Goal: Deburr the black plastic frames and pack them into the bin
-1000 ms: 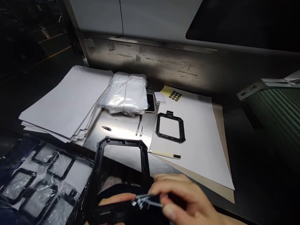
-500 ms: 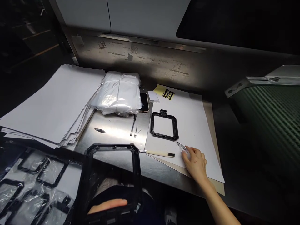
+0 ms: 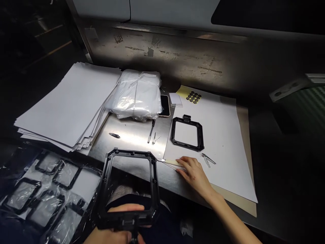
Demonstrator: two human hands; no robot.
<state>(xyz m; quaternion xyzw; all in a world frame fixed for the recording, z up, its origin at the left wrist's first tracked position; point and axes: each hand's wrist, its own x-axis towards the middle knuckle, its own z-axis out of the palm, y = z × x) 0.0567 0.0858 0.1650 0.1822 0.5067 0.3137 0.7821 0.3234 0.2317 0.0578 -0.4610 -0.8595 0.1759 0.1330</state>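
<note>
In my left hand (image 3: 127, 207), low in the head view, is a black plastic frame (image 3: 154, 183) with cut corners, tilted up over my lap; the fingers wrap its lower bar and tab. My right hand (image 3: 191, 171) closes around the pale handle of a craft knife (image 3: 170, 162) lying by the near edge of the white paper sheet (image 3: 223, 135). The knife's blade points left. A second black frame (image 3: 200, 135) lies flat on that sheet. Small metal nippers (image 3: 208, 159) rest on it, their handles apart, beyond my right hand.
At left is a paper stack (image 3: 63, 101), beside a tied bundle of clear bags (image 3: 138, 95). A phone (image 3: 165, 105), a pen (image 3: 151, 131) and a yellow sticker sheet (image 3: 182, 90) lie nearby. Bagged black frames (image 3: 48, 206) sit at lower left. A metal panel (image 3: 172, 56) bounds the back.
My right hand has let go of the nippers, left them on the sheet, and moved left to the craft knife. My left hand has raised the frame slightly. The view has shifted right.
</note>
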